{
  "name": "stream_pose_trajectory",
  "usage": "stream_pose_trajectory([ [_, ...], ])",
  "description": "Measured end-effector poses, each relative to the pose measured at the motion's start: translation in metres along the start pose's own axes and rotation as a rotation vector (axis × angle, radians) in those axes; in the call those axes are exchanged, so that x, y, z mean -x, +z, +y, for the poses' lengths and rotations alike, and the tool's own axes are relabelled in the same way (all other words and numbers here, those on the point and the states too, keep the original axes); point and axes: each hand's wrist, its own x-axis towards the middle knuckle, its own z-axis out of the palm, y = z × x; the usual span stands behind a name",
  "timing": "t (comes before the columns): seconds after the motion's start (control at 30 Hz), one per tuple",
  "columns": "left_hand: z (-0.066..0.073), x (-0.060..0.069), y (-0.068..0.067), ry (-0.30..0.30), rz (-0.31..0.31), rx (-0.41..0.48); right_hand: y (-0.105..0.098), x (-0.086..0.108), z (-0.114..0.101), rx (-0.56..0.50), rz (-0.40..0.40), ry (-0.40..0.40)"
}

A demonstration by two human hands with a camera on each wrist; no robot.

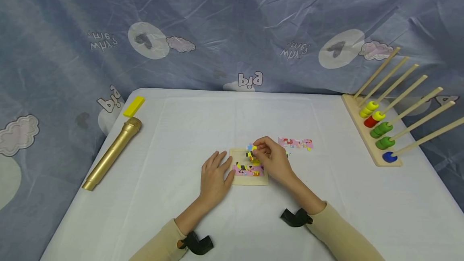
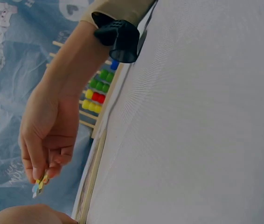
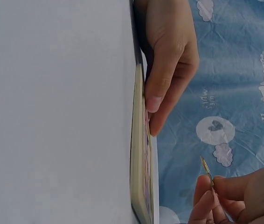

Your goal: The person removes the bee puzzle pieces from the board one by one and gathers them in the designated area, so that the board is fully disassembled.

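Left hand (image 1: 216,176): rests, spread-fingered, at edge of wooden tray (image 1: 250,181). Right hand (image 1: 274,160): pinches puzzle piece (image 1: 250,156) above. Calls for steady tray, level piece, light pressing.

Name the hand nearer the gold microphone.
Left: the left hand lies to the right of the gold microphone, at the wooden tray; the right hand is farther right, pinching a puzzle piece.

Puzzle piece (image 1: 250,156) partly behind right hand (image 1: 274,159)
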Motion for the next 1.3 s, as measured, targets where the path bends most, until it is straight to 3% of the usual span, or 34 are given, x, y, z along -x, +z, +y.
stream_pose_trajectory([
  [0.13, -0.001, 0.0, 0.001, 0.005, 0.005, -0.01, -0.008, 0.0, 0.005, -0.039, 0.0, 0.061],
  [0.37, -0.002, 0.0, 0.002, 0.014, 0.015, -0.002, -0.036, 0.005, 0.02, -0.013, 0.017, 0.151],
  [0.8, -0.002, 0.0, 0.002, -0.009, -0.014, 0.003, -0.097, 0.021, 0.05, 0.117, 0.15, 0.16],
  [1.0, -0.002, 0.0, 0.002, -0.008, -0.009, -0.001, -0.103, 0.025, 0.058, 0.158, 0.191, 0.177],
  [1.3, -0.002, 0.0, 0.002, -0.004, -0.002, 0.011, -0.097, 0.026, 0.065, 0.172, 0.209, 0.215],
])
